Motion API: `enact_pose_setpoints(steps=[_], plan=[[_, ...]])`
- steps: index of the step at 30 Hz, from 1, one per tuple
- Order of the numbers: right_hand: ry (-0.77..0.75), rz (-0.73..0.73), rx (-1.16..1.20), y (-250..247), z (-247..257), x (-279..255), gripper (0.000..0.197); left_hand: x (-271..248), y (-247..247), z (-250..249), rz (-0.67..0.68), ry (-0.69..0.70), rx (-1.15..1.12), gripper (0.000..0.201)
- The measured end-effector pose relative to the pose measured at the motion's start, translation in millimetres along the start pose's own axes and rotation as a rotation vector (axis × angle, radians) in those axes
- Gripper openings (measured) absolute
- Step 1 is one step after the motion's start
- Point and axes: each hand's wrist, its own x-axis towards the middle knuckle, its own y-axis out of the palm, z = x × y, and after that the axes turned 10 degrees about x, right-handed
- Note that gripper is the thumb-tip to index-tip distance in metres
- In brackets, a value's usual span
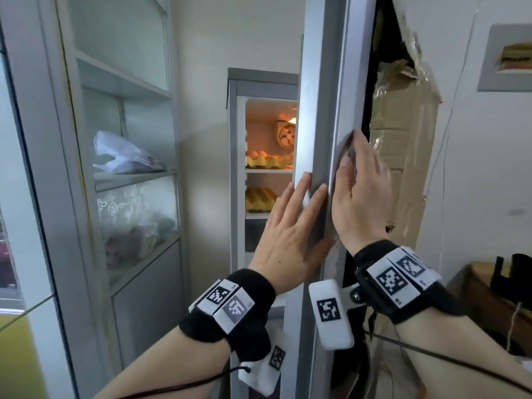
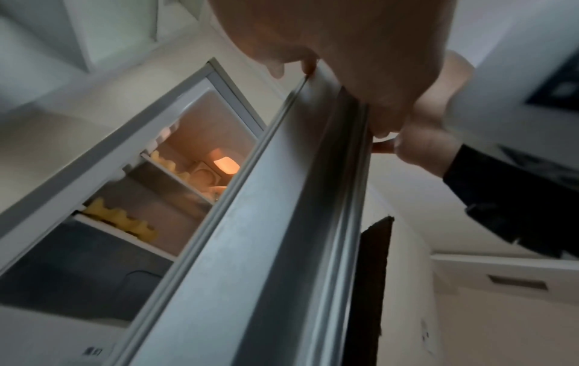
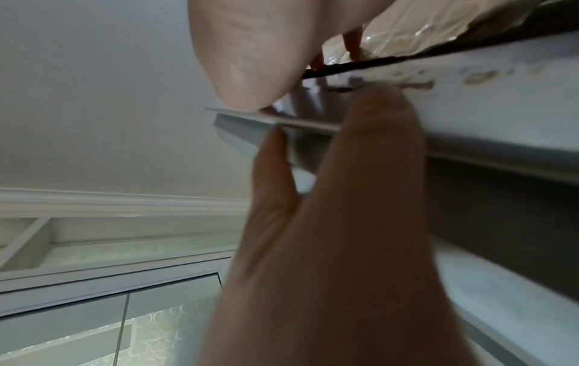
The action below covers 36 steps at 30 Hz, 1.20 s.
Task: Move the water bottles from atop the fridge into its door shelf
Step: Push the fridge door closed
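Nearest the camera, both wrists are wearing black bands carrying white marker tags. The left hand is lying flat, fingers straight and spread, against the grey outer face of the fridge door, grasping nothing. The right hand is reaching round the door's free edge; its fingers are going behind the edge while the thumb is pressing on the front, so the hand is clasping the door. The left wrist view is showing the door edge running up between the two hands.

Behind the right hand, a cardboard box wrapped in clear tape is standing against the wall.

Left of the door, the fridge interior is showing through the gap, lit orange, with yellow egg trays sitting on two shelves and a round fan on the back wall.

Farther left, a glass-fronted cabinet is holding a white bag on a shelf.

The water bottles and the door shelf are lying outside every view; their location cannot be told.
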Motion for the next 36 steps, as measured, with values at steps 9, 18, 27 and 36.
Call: enact_pose_setpoints(steps=[9, 18, 27, 36], plan=[[-0.045, 0.118, -0.043, 54.1, -15.0, 3.9, 0.047, 1.4, -2.4, 46.2, 0.006, -0.181, -0.058, 0.075], [-0.017, 0.365, 0.085, 111.4, -27.6, 12.5, 0.041, 17.7, 8.5, 100.6, -0.033, -0.505, -0.054, 0.075], [0.054, 0.462, 0.092, 131.8, -56.6, 18.8, 0.041, 29.7, 16.3, 130.6, -0.009, -0.755, -0.168, 0.07], [0.137, 0.764, -0.138, 153.0, -98.4, 22.6, 0.053, 27.4, 21.0, 139.8, -0.012, -0.858, -0.345, 0.062]])
